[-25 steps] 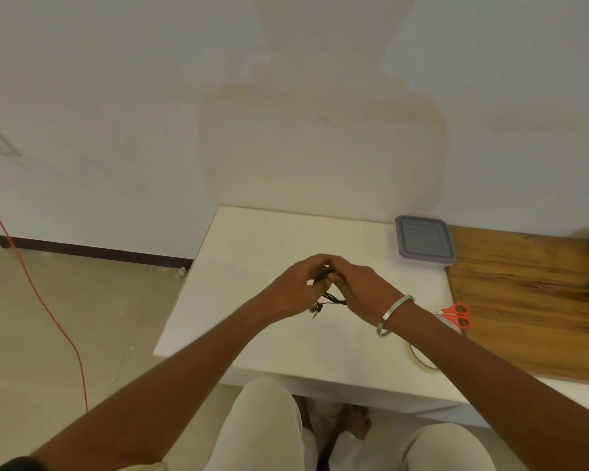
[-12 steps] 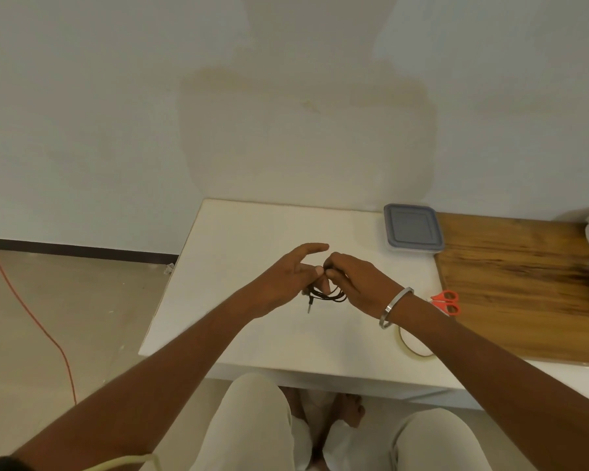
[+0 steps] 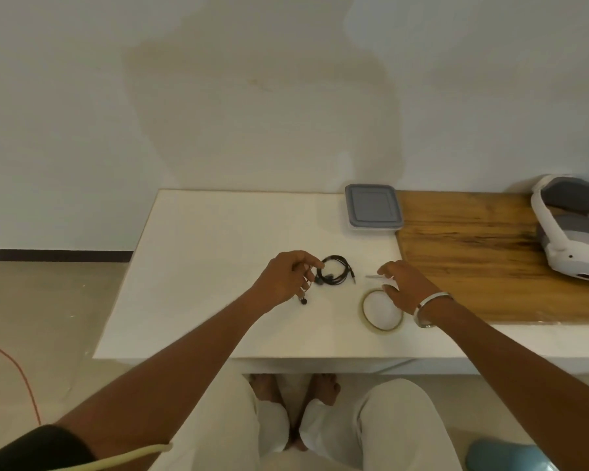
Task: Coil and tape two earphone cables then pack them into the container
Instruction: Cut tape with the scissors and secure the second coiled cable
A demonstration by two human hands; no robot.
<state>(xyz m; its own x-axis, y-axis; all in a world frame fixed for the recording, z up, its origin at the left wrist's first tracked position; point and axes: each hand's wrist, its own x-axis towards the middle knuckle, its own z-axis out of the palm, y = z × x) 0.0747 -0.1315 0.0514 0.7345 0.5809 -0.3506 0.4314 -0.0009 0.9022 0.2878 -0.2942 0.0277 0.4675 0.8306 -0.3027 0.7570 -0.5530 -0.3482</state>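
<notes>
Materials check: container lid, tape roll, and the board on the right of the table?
Container lid: looks like matte grey plastic or silicone, soft sheen, moulded raised rim; can't tell which.
Tape roll: thin translucent yellowish ring, likely clear plastic adhesive tape; the table shows through its middle.
Board: wood, brown with visible grain streaks, slightly glossy, possibly varnished.

Both arms reach forward; the left hand (image 3: 288,278) has curled, pinching fingers, the right hand (image 3: 405,282) has loosely spread fingers.
</notes>
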